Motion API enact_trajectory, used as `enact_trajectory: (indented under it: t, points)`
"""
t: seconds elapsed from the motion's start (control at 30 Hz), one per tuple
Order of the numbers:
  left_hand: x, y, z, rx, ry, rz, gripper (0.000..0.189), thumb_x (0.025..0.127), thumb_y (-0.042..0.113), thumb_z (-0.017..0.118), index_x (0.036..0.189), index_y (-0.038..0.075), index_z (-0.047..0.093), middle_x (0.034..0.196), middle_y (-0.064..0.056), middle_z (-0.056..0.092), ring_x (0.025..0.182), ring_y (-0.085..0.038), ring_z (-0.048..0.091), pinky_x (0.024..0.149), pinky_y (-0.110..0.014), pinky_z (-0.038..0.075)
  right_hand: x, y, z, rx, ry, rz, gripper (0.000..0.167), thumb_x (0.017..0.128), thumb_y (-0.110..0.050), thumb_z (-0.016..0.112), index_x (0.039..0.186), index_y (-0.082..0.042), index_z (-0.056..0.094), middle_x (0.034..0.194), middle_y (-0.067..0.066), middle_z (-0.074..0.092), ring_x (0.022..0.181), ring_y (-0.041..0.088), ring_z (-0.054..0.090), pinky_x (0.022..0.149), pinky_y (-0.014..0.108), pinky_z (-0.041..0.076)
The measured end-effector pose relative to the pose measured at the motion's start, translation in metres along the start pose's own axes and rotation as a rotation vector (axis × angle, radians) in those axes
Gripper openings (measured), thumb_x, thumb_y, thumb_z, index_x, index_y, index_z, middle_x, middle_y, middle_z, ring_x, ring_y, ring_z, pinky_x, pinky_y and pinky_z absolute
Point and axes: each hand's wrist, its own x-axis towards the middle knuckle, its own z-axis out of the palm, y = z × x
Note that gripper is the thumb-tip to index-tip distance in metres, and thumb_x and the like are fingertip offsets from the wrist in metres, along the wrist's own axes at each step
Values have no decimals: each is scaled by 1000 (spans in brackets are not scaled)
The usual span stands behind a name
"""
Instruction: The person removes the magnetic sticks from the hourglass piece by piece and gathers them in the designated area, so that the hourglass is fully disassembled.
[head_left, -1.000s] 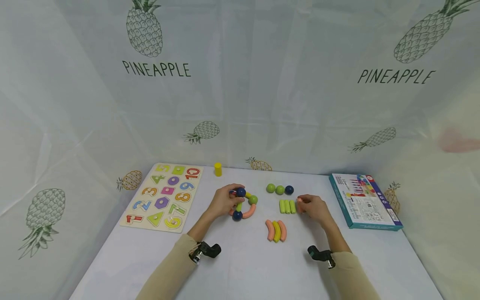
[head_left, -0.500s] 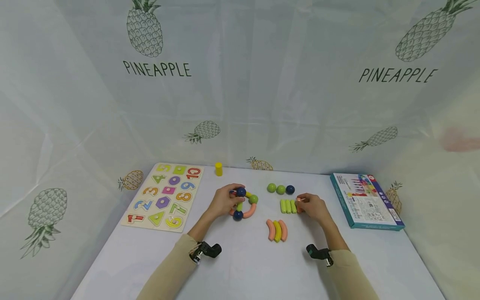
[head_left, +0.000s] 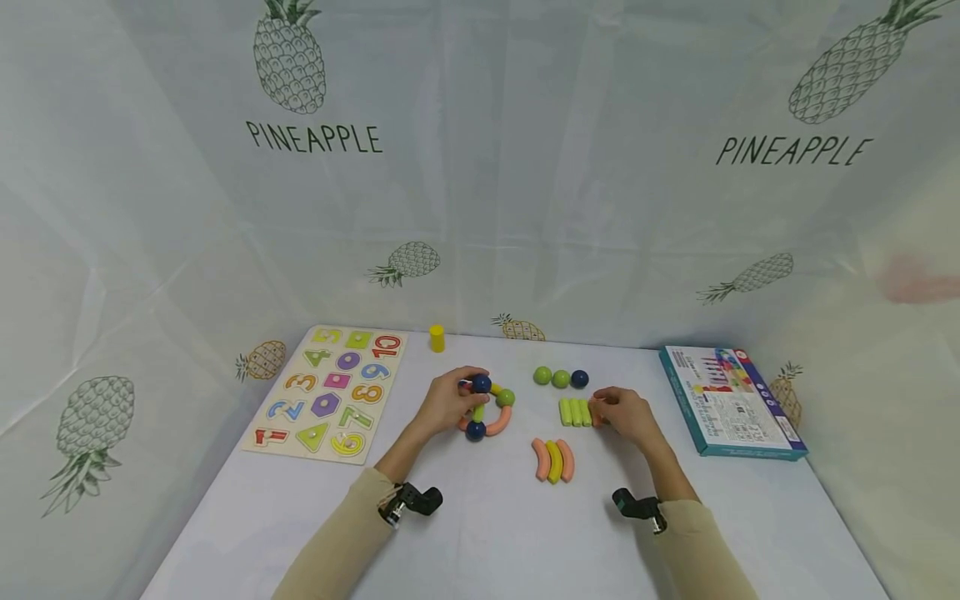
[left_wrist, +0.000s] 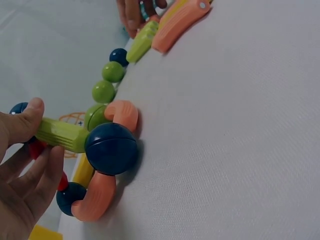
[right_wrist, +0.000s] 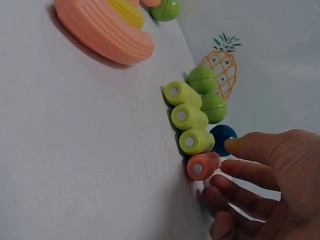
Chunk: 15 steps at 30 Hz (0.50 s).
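My left hand [head_left: 447, 404] pinches a light-green rod [left_wrist: 62, 135] of a joined magnetic ball-and-rod shape. Navy balls [left_wrist: 111, 149], a green ball [head_left: 506, 398], curved salmon rods [left_wrist: 95, 197] and a yellow rod [left_wrist: 83, 171] belong to the shape; red parts show behind the fingers. My right hand [head_left: 628, 413] pinches the far end of a short orange rod [right_wrist: 201, 167] between thumb and index finger. That rod lies on the table against a row of light-green rods [right_wrist: 190, 141], its magnet end facing the wrist camera.
Two green balls [head_left: 542, 376] and a navy ball [head_left: 579, 379] line up behind the rods. Curved salmon and yellow rods [head_left: 554, 462] lie nearer. A number puzzle board [head_left: 322, 400] is left, a yellow cylinder [head_left: 437, 338] at the back, a boxed set [head_left: 735, 404] right.
My right hand has shifted slightly left, bringing the orange rod up against the light-green row. The left hand and its shape have stayed in place.
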Motion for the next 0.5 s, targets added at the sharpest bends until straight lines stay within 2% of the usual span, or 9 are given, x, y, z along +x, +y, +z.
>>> enact_trajectory:
  t: [0.1, 0.23, 0.37, 0.5]
  points:
    - [-1, 2, 1, -4, 10, -1, 44, 89, 18, 79, 131, 18, 65, 104, -8, 67, 63, -14, 60, 50, -26, 48, 0, -5, 0, 9, 42, -17, 39, 100, -31, 58, 127, -4, 66, 119, 19, 66, 98, 30, 60, 78, 38, 51]
    - [-3, 4, 2, -17, 26, 8, 45, 88, 17, 80, 130, 15, 65, 116, -10, 67, 65, -12, 61, 53, -26, 50, 1, -21, 5, 27, 89, -89, 38, 101, -33, 58, 127, -6, 67, 124, 19, 65, 107, 33, 60, 80, 41, 53]
    - [-3, 4, 3, -32, 25, -1, 48, 87, 15, 81, 131, 14, 65, 117, -13, 67, 70, -10, 63, 55, -24, 51, -4, -51, 19, 63, 86, -208, 34, 101, -30, 61, 123, -6, 69, 115, 14, 69, 99, 28, 64, 75, 37, 54]
    - [-3, 4, 5, -62, 16, -8, 48, 89, 13, 78, 135, 12, 63, 120, -16, 66, 74, -10, 66, 59, -26, 54, -8, -84, 42, 90, 15, -334, 31, 99, -26, 65, 121, -5, 70, 107, 7, 72, 88, 20, 67, 69, 31, 54]
